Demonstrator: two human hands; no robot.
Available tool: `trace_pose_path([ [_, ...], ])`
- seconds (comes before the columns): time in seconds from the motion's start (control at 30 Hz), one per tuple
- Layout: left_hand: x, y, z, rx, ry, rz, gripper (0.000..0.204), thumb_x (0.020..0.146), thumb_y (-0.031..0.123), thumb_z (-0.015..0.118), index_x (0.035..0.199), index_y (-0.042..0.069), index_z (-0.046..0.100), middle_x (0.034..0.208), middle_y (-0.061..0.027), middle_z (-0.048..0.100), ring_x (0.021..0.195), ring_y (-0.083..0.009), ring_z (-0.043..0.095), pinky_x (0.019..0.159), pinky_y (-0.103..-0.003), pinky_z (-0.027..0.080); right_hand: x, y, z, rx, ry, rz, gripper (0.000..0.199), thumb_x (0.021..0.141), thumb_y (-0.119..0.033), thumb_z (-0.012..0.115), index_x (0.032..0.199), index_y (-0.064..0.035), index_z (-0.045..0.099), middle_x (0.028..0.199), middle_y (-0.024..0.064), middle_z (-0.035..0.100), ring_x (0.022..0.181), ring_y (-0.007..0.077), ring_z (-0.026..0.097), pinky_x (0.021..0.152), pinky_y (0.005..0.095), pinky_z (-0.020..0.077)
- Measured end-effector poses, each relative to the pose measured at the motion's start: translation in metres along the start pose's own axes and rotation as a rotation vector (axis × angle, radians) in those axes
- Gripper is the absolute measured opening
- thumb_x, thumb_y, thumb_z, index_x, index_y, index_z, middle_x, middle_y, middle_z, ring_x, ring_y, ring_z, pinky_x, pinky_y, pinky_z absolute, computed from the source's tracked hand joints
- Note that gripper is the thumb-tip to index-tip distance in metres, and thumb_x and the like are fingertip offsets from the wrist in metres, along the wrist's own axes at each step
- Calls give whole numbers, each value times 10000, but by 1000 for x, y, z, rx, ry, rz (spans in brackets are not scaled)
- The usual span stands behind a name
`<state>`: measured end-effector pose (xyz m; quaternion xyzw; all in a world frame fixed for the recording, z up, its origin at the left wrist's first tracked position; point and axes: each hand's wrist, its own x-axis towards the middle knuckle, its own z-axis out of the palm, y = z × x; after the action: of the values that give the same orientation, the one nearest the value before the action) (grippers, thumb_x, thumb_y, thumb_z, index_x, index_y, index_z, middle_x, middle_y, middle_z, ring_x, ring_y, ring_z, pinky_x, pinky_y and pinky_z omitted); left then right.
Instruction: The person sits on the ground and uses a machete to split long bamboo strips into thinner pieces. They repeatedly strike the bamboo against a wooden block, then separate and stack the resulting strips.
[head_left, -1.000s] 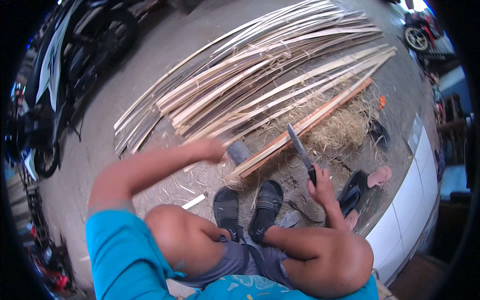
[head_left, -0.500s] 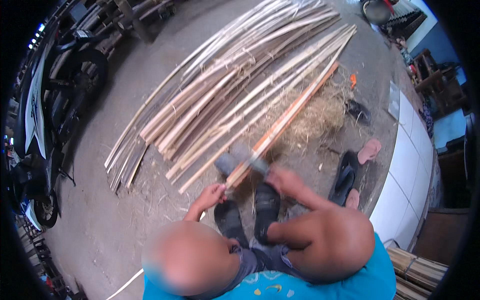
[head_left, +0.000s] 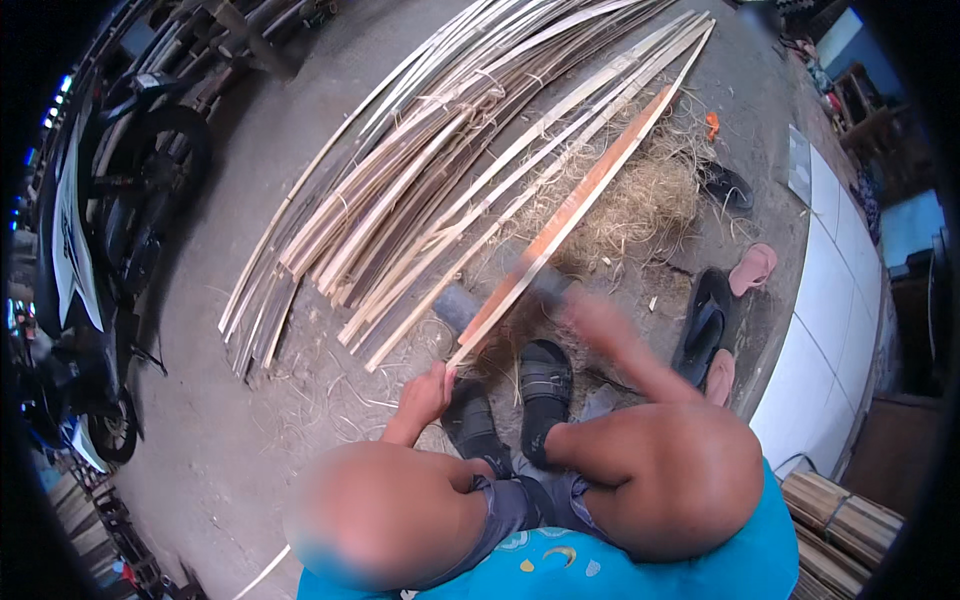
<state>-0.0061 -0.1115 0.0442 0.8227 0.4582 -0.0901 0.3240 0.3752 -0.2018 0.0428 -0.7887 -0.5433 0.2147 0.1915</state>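
My left hand (head_left: 427,393) is closed on the near end of a long, pale wooden strip (head_left: 560,240). The strip slants away to the upper right along an orange-brown board (head_left: 560,224). Right of the board, my right hand (head_left: 592,318) is smeared by motion, so its fingers do not read clearly. Beside that hand is a dark grey, blurred thing (head_left: 549,287) whose kind I cannot make out. A grey rounded piece (head_left: 455,306) shows at the left of the board's near end. My feet in dark sandals (head_left: 547,385) are just below.
Bundles of long strips (head_left: 410,185) lie tied on the floor to the left. A heap of curly shavings (head_left: 640,205) sits right of the board. Black flip-flops (head_left: 700,325), white tiles (head_left: 820,310) and a motorcycle (head_left: 75,260) stand farther out. More bundled wood (head_left: 840,510) lies lower right.
My right hand has moved up and to the right, away from my feet. My left hand keeps hold of the strip's near end. The whole view has shifted slightly.
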Motion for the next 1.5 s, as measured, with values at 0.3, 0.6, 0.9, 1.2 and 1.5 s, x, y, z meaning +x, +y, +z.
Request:
trace_pose_path([
  [0.3, 33, -46, 31, -612, -94, -20, 526, 1086, 440, 374, 889, 28, 637, 679, -43, 563, 627, -148, 537, 603, -325, 451, -28, -74, 8, 91, -197, -232, 334, 982, -350, 549, 1093, -53, 656, 956, 247, 692, 882, 445, 674, 795, 534, 532],
  [0.6, 20, -41, 10, -1195, -290, -277, 346, 1062, 423, 489, 928, 109, 550, 691, 12, 542, 546, -86, 445, 517, -260, 398, -5, -27, -4, 65, -39, -71, 375, 970, -386, 572, 1166, -76, 650, 1041, 261, 678, 961, 442, 661, 857, 518, 523],
  [0.9, 22, -40, 9, -1238, -304, -330, 367, 1058, 437, 498, 838, 146, 538, 640, 67, 465, 508, -56, 363, 466, -225, 317, 38, 35, -47, 8, 129, 264, 431, 958, -422, 595, 1238, -99, 644, 1127, 275, 663, 1040, 440, 648, 919, 503, 514],
  [1.2, -26, -67, -10, -913, -208, -238, 370, 1046, 468, 496, 922, 122, 539, 768, 17, 504, 641, -114, 433, 574, -284, 364, 34, 56, -65, -31, 50, 330, 475, 948, -427, 601, 1311, -121, 631, 1195, 240, 672, 1114, 411, 643, 987, 477, 497],
  [1.5, -31, -85, -4, -659, -144, -212, 408, 1033, 494, 505, 1097, 95, 563, 970, -54, 567, 832, -189, 517, 736, -343, 408, -16, -13, 26, 170, -215, -140, 389, 955, -409, 607, 1165, -86, 654, 1135, 224, 691, 943, 409, 691, 860, 497, 537],
])
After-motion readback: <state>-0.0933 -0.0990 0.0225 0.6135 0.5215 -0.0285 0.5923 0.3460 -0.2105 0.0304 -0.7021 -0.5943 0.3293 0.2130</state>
